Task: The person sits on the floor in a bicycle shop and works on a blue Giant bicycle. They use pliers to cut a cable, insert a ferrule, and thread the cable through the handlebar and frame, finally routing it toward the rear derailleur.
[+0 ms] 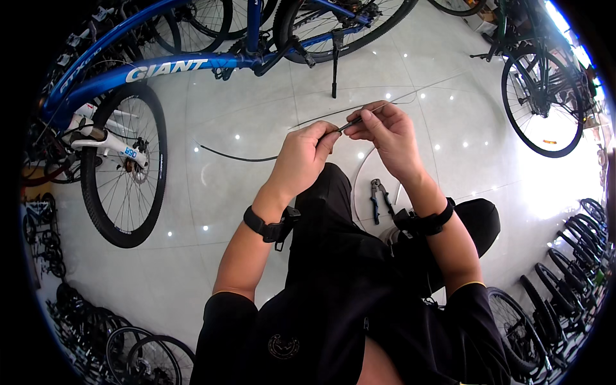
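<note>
Both of my hands are raised in front of my knees with their fingertips nearly meeting. My left hand (303, 159) pinches a black bicycle cable housing (240, 158), whose free end trails off to the left. My right hand (390, 138) pinches a short dark stretch of the cable close to the left fingertips. A thin cable wire (431, 84) runs out from the right fingers toward the upper right. Whether the wire sits inside the housing is hidden by the fingers. On the floor below my right hand lie cable cutters (380, 200) with dark blue handles, jaws pointing away from me.
A pale cable (355, 183) curves over the tiled floor (218, 212) beside the cutters. Another thin dark cable (314, 120) lies beyond my hands. A blue bicycle (221, 61) stands on its kickstand (334, 70) ahead. More bicycles (542, 96) and rows of wheels (558, 282) line the sides.
</note>
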`<action>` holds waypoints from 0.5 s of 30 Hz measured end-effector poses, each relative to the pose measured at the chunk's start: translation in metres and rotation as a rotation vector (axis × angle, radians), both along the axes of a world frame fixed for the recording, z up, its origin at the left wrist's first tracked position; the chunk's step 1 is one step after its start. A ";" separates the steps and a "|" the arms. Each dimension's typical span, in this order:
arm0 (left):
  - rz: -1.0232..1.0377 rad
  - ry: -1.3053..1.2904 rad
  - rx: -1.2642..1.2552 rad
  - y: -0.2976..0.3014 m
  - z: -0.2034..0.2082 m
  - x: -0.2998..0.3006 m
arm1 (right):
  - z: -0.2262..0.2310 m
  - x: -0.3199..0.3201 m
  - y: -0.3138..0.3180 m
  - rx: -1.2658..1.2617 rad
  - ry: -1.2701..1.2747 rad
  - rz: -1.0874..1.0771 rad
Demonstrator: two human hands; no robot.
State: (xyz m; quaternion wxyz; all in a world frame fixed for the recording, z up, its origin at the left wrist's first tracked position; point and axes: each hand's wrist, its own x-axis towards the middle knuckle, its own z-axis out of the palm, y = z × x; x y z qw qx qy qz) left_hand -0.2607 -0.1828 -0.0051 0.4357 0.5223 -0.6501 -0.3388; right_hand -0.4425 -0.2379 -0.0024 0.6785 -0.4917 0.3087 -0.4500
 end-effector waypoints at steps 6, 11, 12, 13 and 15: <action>0.062 -0.093 -0.128 0.002 -0.006 -0.005 | -0.012 0.009 0.010 -0.055 0.106 -0.095; 0.090 -0.174 -0.162 0.002 -0.005 -0.005 | -0.020 0.011 0.012 0.004 0.134 -0.059; 0.096 -0.186 -0.145 0.003 -0.004 -0.003 | -0.023 0.011 0.013 0.016 0.145 -0.047; 0.084 -0.186 -0.165 0.004 -0.007 -0.003 | -0.025 0.010 0.014 0.028 0.157 -0.035; 0.073 -0.206 -0.209 0.001 -0.016 -0.004 | -0.028 0.013 0.016 0.093 0.068 -0.036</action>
